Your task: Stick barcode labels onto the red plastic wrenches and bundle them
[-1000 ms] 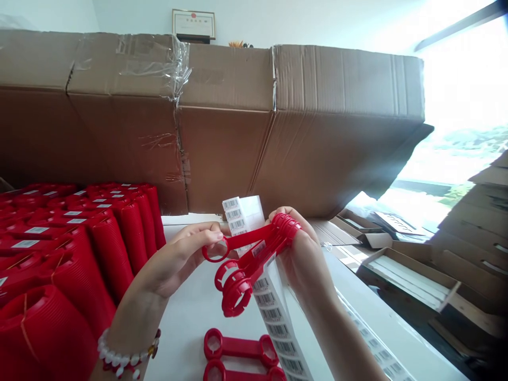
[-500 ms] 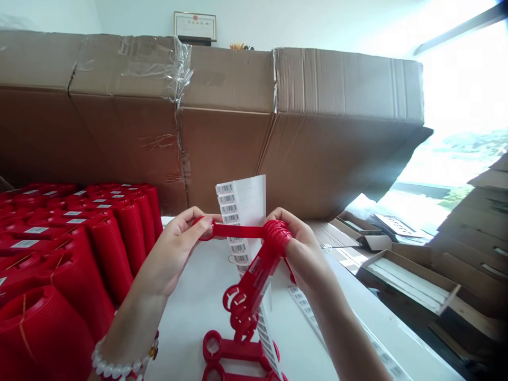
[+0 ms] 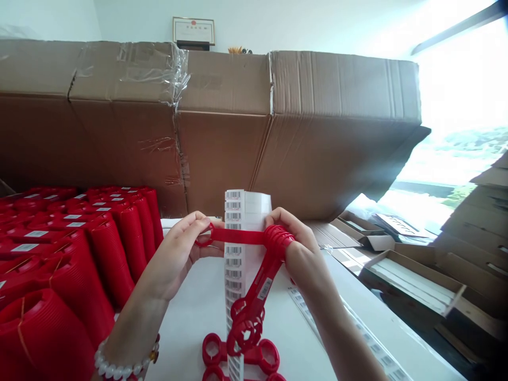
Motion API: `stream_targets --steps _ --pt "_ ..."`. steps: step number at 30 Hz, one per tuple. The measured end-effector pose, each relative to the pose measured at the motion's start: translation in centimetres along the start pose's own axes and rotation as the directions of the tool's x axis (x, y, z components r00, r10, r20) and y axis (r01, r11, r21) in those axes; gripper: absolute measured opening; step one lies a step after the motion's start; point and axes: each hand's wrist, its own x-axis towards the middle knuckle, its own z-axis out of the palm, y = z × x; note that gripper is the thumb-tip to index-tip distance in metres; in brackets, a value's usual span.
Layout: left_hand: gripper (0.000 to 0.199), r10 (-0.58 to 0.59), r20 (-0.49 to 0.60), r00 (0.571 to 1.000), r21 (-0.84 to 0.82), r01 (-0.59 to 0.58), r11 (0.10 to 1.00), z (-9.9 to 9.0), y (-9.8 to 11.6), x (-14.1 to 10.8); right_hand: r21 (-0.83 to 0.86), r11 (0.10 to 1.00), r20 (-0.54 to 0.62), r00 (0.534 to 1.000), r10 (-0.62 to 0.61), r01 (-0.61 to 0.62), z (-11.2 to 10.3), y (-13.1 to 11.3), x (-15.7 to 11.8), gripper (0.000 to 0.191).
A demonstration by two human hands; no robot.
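The left hand is closed in a pinch on the ring end of a red handle, and the right hand is curled tightly round its other end, where several red rings are bunched together. The long axis of this handle is stretched level across the middle of the view, from 9 o'clock to 3 o'clock. A second handle, bearing a barcode sticker, hangs from the right hand, its axis pointing down towards 7 o'clock. Behind the level bar, a label strip stands upright, its top folded over, and runs down to the white bench, where more handles lie at 6 o'clock. A second strip lies on the bench at 4 o'clock. At 9 o'clock, ribbed red bundles are ranked in rows, with barcode stickers on top. A long taped carton is laid behind at 12 o'clock. At 3 o'clock, white strips are held in an open flat box.
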Motion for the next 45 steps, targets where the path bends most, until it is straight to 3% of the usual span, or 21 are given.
stream_targets --steps 7,13,19,21,25,27,30,33,34,35,37,39,41,45 --pt "0.017 0.094 -0.08 0.992 0.263 -0.07 0.962 -0.2 0.6 -0.2 -0.09 0.995 -0.022 0.999 -0.036 0.034 0.3 -0.4 -0.7 0.012" --pt "0.025 0.226 -0.128 0.966 0.297 -0.18 0.938 0.0 0.0 0.2 -0.189 0.972 0.006 0.99 -0.138 0.137 0.8 -0.3 -1.8 0.02" --pt "0.023 0.407 -0.172 0.897 0.507 -0.274 0.817 0.5 -0.4 -0.1 -0.29 0.914 0.038 0.958 -0.284 0.283 1.3 -0.5 -2.7 0.03" --pt "0.02 0.51 -0.158 0.846 0.626 -0.314 0.714 0.6 -0.5 -0.2 -0.32 0.897 0.051 0.951 -0.304 0.304 1.4 -0.6 -2.9 0.032" --pt "0.016 0.75 -0.012 0.662 0.888 -0.337 0.312 0.7 -1.0 -0.5 -0.344 0.893 0.059 0.956 -0.288 0.291 1.4 -0.7 -3.0 0.032" --pt "0.015 0.798 0.065 0.599 0.927 -0.333 0.174 1.0 -1.1 -0.7 -0.34 0.899 0.051 0.96 -0.275 0.276 1.4 -0.6 -2.9 0.033" --pt "0.009 0.855 0.067 0.514 0.911 -0.381 0.158 1.8 -0.8 -1.6 -0.326 0.911 0.007 0.964 -0.265 0.253 1.1 -0.4 -2.5 0.032" --pt "0.01 0.893 -0.114 0.435 0.848 -0.425 0.316 3.1 0.0 -3.1 -0.284 0.944 -0.044 0.981 -0.187 0.167 0.6 -0.4 -2.0 0.03" --pt "0.012 0.875 -0.186 0.446 0.808 -0.437 0.394 3.5 0.3 -3.5 -0.257 0.959 -0.053 0.989 -0.141 0.123 0.5 -0.5 -1.9 0.028" --pt "0.014 0.836 -0.241 0.493 0.762 -0.437 0.478 3.8 0.5 -3.8 -0.223 0.972 -0.056 0.994 -0.093 0.078 0.3 -0.6 -1.7 0.025" --pt "0.019 0.716 -0.269 0.644 0.68 -0.4 0.615 4.0 0.7 -4.1 -0.151 0.988 -0.053 0.999 -0.011 0.003 0.0 -0.9 -1.6 0.02" --pt "0.021 0.596 -0.225 0.771 0.646 -0.339 0.683 3.9 0.6 -4.0 -0.092 0.995 -0.049 0.998 0.027 -0.031 -0.3 -1.2 -1.5 0.017" --pt "0.021 0.55 -0.193 0.813 0.644 -0.318 0.696 3.6 0.2 -3.6 -0.06 0.998 -0.046 0.998 0.032 -0.035 -0.5 -1.6 -1.6 0.016" --pt "0.017 0.528 -0.161 0.834 0.668 -0.302 0.68 3.6 -0.6 -3.1 -0.01 1.0 -0.036 0.999 0.018 -0.018 -0.9 -2.2 -1.9 0.015"
